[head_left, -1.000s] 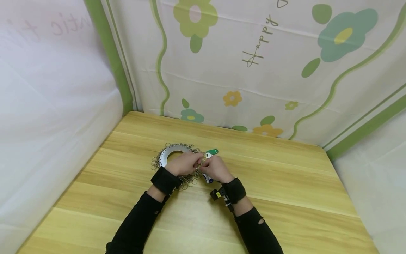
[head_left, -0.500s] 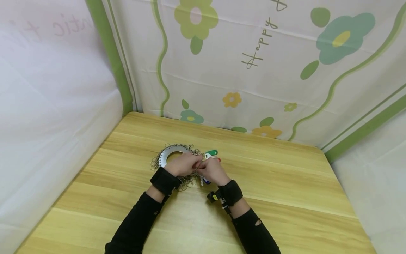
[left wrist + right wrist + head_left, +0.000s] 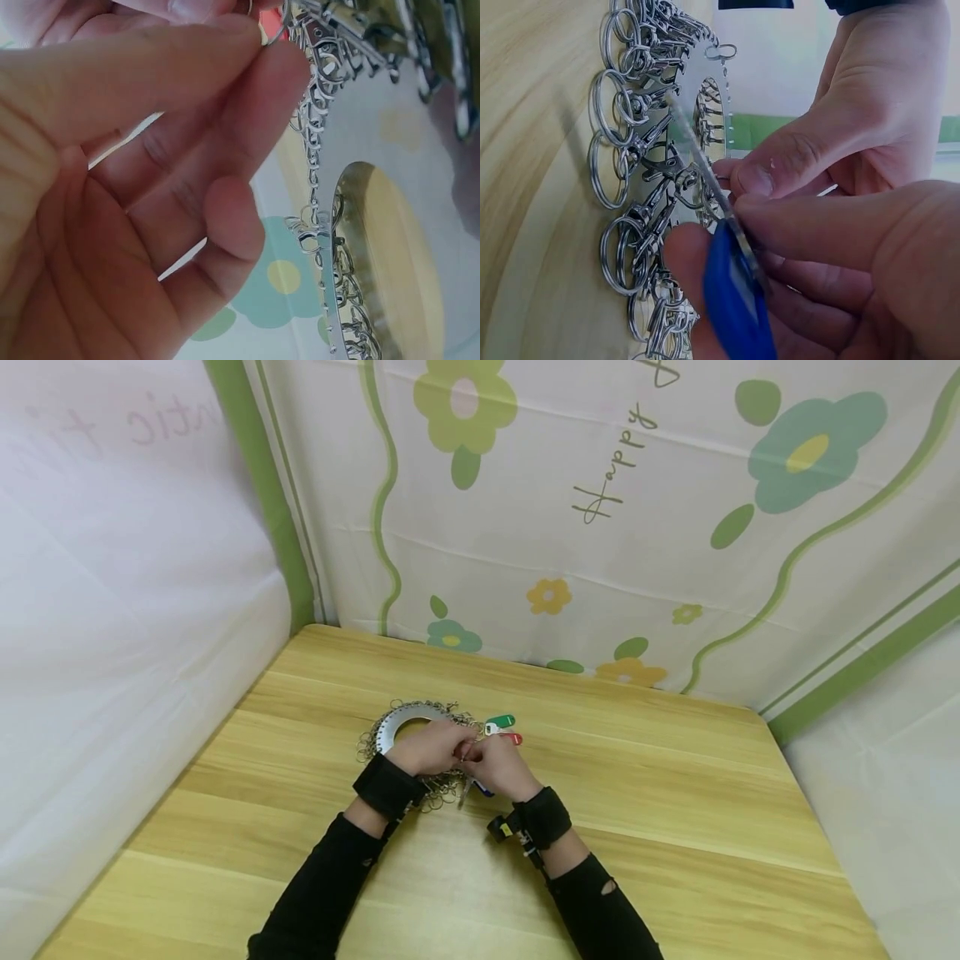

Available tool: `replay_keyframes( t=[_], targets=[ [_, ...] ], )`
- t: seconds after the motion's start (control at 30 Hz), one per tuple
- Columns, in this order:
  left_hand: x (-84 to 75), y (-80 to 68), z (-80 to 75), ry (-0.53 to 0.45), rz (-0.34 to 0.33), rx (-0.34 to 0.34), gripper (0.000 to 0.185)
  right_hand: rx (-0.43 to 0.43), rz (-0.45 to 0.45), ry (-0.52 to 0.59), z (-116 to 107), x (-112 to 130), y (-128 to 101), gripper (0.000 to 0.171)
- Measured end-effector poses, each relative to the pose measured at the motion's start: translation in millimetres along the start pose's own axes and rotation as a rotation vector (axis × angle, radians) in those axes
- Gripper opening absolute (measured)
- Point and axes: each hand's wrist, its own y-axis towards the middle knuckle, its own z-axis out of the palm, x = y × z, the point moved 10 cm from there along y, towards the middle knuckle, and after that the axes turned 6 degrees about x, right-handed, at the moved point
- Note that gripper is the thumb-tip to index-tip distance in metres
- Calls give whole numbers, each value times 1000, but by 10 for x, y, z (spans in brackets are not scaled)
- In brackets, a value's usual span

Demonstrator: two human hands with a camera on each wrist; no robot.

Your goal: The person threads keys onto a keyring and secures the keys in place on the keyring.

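A flat silver ring-shaped key holder (image 3: 387, 727) lies on the table, edged with several small clasps and split rings. My left hand (image 3: 435, 747) is at its right side, and in the left wrist view its thumb and forefinger pinch a thin split ring (image 3: 279, 28). Against it, my right hand (image 3: 504, 768) pinches at the same spot with thumb and finger. A silver key (image 3: 705, 154) with a blue tag (image 3: 731, 300) hangs in front of the right fingers. Past the right hand show a green tag (image 3: 500, 721) and a red tag (image 3: 513, 738). The fingertips partly hide the split ring.
The wooden table (image 3: 637, 827) extends around both hands. Behind it hangs a white curtain (image 3: 570, 468) with printed flowers, and white cloth walls stand at both sides. Split rings (image 3: 611, 180) stick out from the key holder's edge.
My right hand has shifted slightly left, closer to the left hand. The red tag has come into view, and the key with the blue tag has swung left. The left hand stays nearly still.
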Motion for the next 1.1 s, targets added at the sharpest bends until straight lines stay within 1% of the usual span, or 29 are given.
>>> replay_keyframes(
  t=[0.07, 0.13, 0.23, 0.3, 0.43, 0.73, 0.97, 1.1],
  targets=[
    [30, 8, 13, -7, -18, 8, 19, 8, 25, -19, 10, -25, 3, 42],
    [65, 11, 25, -8, -47, 20, 20, 14, 37, -14, 15, -41, 2, 39],
    [97, 5, 45, -11, -78, 47, 26, 22, 45, 0, 25, -63, -2, 39],
    [105, -2, 59, -15, -84, 64, 31, 29, 41, 13, 31, -67, -4, 38],
    [111, -8, 81, -9, -82, 82, 34, 39, 40, 26, 35, -78, -5, 38],
    [68, -32, 37, -18, -51, 61, 31, 38, 30, 16, 21, -81, -5, 30],
    [57, -42, -2, -18, -60, 46, 28, 48, 37, 20, 30, -103, -2, 29],
    [55, -35, 8, -2, -73, 55, 30, 43, 31, 19, 14, -91, -6, 24]
  ],
)
